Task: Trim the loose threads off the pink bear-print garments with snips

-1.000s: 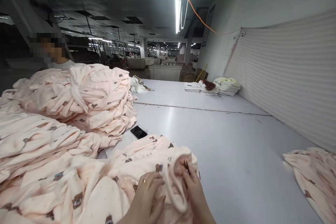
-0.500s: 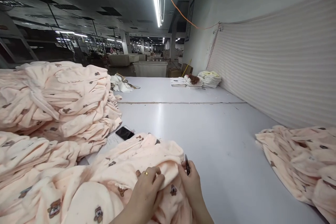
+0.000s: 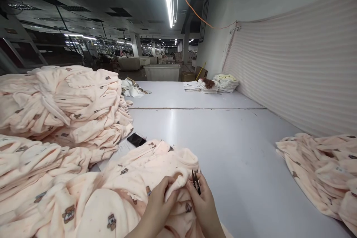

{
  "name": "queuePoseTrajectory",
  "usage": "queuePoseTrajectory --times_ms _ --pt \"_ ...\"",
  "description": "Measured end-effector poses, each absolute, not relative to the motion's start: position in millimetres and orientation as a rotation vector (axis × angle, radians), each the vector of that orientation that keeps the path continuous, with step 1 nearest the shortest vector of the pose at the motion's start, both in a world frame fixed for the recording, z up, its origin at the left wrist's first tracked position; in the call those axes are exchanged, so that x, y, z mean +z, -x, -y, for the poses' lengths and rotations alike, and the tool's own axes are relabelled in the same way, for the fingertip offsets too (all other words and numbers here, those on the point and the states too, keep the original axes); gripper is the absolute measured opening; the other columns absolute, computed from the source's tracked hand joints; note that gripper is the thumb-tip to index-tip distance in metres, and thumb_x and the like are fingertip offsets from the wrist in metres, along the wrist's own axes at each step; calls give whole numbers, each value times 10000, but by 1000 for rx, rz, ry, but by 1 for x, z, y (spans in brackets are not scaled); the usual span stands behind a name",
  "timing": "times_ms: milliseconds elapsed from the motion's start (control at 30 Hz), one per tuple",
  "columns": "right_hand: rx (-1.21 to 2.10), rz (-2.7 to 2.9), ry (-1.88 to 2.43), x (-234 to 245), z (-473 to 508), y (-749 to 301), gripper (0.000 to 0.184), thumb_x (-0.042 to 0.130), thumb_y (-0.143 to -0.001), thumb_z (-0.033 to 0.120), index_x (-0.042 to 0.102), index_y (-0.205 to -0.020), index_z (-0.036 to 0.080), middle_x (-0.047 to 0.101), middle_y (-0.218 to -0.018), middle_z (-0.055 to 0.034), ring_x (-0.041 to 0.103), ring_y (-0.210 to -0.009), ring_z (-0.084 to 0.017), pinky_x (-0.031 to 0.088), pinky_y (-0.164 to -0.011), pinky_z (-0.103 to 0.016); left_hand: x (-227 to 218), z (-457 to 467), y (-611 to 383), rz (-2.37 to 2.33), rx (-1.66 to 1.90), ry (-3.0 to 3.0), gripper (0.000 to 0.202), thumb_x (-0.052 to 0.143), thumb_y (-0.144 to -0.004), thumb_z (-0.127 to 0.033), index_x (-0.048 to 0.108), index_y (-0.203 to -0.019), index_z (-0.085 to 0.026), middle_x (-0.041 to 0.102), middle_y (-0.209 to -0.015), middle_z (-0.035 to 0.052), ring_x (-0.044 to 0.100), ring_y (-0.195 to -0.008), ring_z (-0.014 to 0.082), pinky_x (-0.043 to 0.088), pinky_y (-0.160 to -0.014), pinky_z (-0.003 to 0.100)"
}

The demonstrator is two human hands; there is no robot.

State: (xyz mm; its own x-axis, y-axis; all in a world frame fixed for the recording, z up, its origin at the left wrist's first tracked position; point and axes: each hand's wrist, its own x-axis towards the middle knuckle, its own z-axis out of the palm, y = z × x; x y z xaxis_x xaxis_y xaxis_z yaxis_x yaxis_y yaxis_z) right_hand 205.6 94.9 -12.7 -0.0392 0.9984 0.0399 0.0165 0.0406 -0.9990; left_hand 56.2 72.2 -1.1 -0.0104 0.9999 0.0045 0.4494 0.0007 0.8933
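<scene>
A pink fleece garment with small bear prints [image 3: 145, 171] lies on the white table [image 3: 223, 145] right in front of me. My left hand [image 3: 159, 202] pinches a fold of its edge, fingers closed on the cloth. My right hand [image 3: 203, 202] is closed round small black thread snips [image 3: 195, 180], whose blades point up beside the pinched fold. The two hands almost touch.
Tall heaps of the same pink garments [image 3: 61, 100] fill the left side. A black phone [image 3: 136, 140] lies on a paper beside them. Another pink pile [image 3: 320, 171] sits at the right by the striped wall. Folded stacks [image 3: 220, 83] stand far back.
The camera has swung right, so the person at the far left is out of view. My left hand has gathered the garment's edge into a raised fold next to the snips.
</scene>
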Motion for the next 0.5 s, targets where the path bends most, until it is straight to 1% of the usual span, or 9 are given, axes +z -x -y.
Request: queuePoseTrajectory --times_ms 100,167,200,233,300,367,400,433,500 --pt "1140 1358 1142 -10 -87 -205 261 570 -849 420 577 -984 198 675 -922 -41 634 -887 -189 499 -772 -236 -12 -68 -51 -1575 991 -1598 130 473 -850 -294 553 -909 -210 665 -889 37 613 -862 222 453 -780 336" --pt "1068 1436 1155 -9 -84 -202 323 592 -832 413 581 -1074 200 676 -998 -58 634 -912 -196 498 -776 -232 -20 -64 -49 -1601 1000 -1672 144 474 -849 -296 560 -923 -208 666 -904 56 610 -875 237 457 -801 369" --pt "1049 1492 1154 -9 -82 -201 333 593 -829 415 595 -1085 203 677 -1015 -61 635 -912 -200 499 -772 -234 -22 -63 -48 -1616 1005 -1716 149 476 -849 -297 567 -926 -208 663 -913 64 604 -892 246 455 -824 394" --pt "1063 1554 1143 -9 -82 -200 321 583 -835 422 615 -1068 205 683 -1000 -62 639 -887 -201 502 -752 -236 -23 -62 -46 -1628 1006 -1766 155 481 -849 -300 576 -932 -209 658 -951 74 590 -945 260 442 -870 427" --pt "1153 1624 1105 -11 -82 -200 296 539 -866 444 641 -993 197 695 -869 -52 646 -777 -191 505 -686 -236 -21 -59 -39 -1624 999 -1834 183 484 -858 -319 598 -961 -220 619 -1122 90 518 -1115 289 372 -989 488" --pt "1229 1571 1100 -15 -84 -205 324 510 -886 465 624 -1002 185 676 -733 -32 642 -702 -183 503 -655 -237 -17 -51 -24 -1588 943 -1766 247 433 -895 -358 617 -1010 -241 573 -1243 71 460 -1208 287 346 -1040 483" --pt "1232 1525 1132 -19 -87 -209 347 510 -885 477 609 -1036 181 669 -705 -27 643 -696 -185 504 -657 -239 -14 -45 -15 -1577 849 -1691 287 390 -917 -380 622 -1034 -256 579 -1244 55 471 -1203 276 372 -1030 467" --pt "1215 1490 1176 -23 -90 -212 368 520 -877 487 600 -1063 179 675 -711 -30 650 -720 -193 507 -675 -245 -12 -36 -6 -1574 717 -1610 316 359 -933 -397 624 -1047 -268 608 -1202 44 511 -1159 263 416 -995 452" --pt "1170 1457 1262 -31 -98 -217 388 541 -858 498 611 -1071 181 706 -813 -60 662 -824 -220 512 -746 -267 -8 -13 13 -1586 433 -1484 302 388 -938 -406 619 -1066 -259 647 -1105 39 581 -1041 236 485 -907 438"
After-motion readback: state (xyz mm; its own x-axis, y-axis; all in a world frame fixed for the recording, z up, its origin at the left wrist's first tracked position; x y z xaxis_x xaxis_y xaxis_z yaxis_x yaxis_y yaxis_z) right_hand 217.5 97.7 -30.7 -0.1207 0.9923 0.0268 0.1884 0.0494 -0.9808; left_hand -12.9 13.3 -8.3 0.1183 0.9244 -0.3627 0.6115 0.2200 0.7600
